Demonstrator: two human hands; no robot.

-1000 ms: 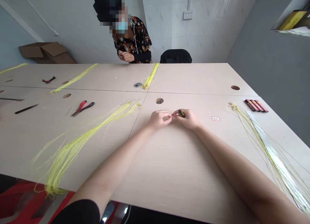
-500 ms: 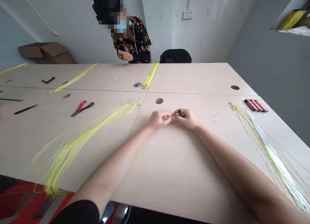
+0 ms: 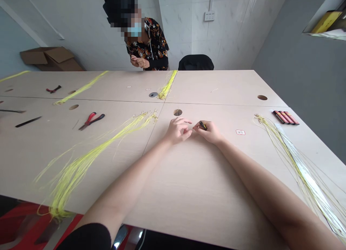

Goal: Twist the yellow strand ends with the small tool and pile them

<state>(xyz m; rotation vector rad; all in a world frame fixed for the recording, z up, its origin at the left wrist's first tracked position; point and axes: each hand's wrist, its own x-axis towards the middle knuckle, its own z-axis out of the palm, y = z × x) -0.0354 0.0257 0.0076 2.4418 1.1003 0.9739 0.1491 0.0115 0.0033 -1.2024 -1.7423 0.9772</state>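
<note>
My right hand [image 3: 210, 132] is closed around a short dark tool with a yellow stripe [image 3: 202, 125]; most of it is hidden by my fingers, so its kind is unclear. Something tiny and thin shows at the pinched fingertips. Just left of it, my left hand [image 3: 177, 130] has its fingers apart, the thumb tip close to the right fingertips. Both hands rest near the middle of the table [image 3: 200, 181], in front of a round cable hole [image 3: 177, 112]. A small red-edged label [image 3: 240, 132] lies right of my right hand.
To the left lie a bundle of yellow threads [image 3: 89, 152], red-and-black pliers [image 3: 91, 121] and a black pen-like stick [image 3: 29, 121]. On the right are more threads on a pale strip [image 3: 300, 167] and several red batteries [image 3: 285, 117]. A masked co-worker [image 3: 151, 41] stands across the table.
My left fingers have spread and lifted from the pinch they made with the thumb. My right hand has barely moved. The co-worker's hands have shifted slightly.
</note>
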